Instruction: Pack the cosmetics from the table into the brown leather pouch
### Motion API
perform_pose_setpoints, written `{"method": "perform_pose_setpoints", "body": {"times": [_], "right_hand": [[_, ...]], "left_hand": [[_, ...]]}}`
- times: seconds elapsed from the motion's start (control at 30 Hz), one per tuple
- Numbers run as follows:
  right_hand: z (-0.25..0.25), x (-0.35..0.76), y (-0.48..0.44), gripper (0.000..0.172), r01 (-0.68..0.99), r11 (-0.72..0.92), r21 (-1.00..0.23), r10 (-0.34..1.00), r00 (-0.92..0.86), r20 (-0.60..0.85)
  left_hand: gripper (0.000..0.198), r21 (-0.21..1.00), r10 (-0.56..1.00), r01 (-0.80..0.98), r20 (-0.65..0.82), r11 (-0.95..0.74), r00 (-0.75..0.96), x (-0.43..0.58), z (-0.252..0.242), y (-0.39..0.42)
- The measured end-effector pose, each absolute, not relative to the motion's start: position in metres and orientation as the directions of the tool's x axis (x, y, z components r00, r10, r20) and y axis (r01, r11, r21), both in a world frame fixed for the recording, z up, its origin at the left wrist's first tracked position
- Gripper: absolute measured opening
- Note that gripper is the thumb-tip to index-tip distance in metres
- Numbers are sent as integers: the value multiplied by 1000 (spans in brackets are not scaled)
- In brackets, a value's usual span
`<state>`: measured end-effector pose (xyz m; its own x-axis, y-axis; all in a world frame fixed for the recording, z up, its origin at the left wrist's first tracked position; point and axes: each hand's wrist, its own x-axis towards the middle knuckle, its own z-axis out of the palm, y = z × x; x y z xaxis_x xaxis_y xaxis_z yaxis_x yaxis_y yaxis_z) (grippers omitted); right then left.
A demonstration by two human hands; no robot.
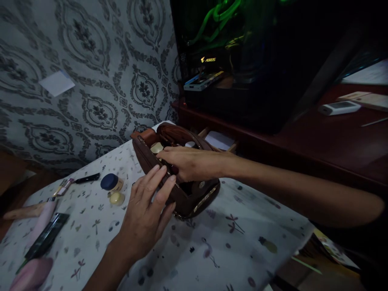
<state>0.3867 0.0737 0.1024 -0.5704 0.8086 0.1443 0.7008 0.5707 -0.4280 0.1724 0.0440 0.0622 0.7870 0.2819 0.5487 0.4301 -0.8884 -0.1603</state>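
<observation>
Head view: a dark brown zippered bag (184,203) is standing open on a white cloth with small printed motifs (182,266). The left hand (148,206) is resting open, fingertips touching its left rim; the right hand (194,161) is reaching inside, its grip remaining hidden. A blue-lidded, beige round jar (113,182) is standing left

The bag (182,201) is dark brown, the jar (110,183) navy-capped, the wallpaper (100,97) grey damask, the desk (315,149) dark red, the cloth (239,254) white with flamingo and pineapple prints.
</observation>
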Motion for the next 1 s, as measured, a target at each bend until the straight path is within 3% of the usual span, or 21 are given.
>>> {"method": "perform_pose_setpoints", "body": {"times": [0.27,0.5,0.7,0.83,1.0], "right_hand": [[112,387,65,37,721,534,-443,828,-553,98],[103,389,62,38,708,579,-405,811,-554,190],[92,393,61,36,734,614,-290,772,-482,415],[91,376,36,29,772,626,-113,617,-401,677],[73,332,1,23,669,742,-55,427,-407,808]], "left_hand": [[52,-142,294,433,546,-890,784,171,61,44],[47,-133,314,446,536,-885,783,156,58,38],[42,-156,404,548,517,-822,754,115,33,34],[43,-148,515,644,481,-750,710,72,11,40],[38,-139,683,796,439,-590,583,22,-7,49]]}}
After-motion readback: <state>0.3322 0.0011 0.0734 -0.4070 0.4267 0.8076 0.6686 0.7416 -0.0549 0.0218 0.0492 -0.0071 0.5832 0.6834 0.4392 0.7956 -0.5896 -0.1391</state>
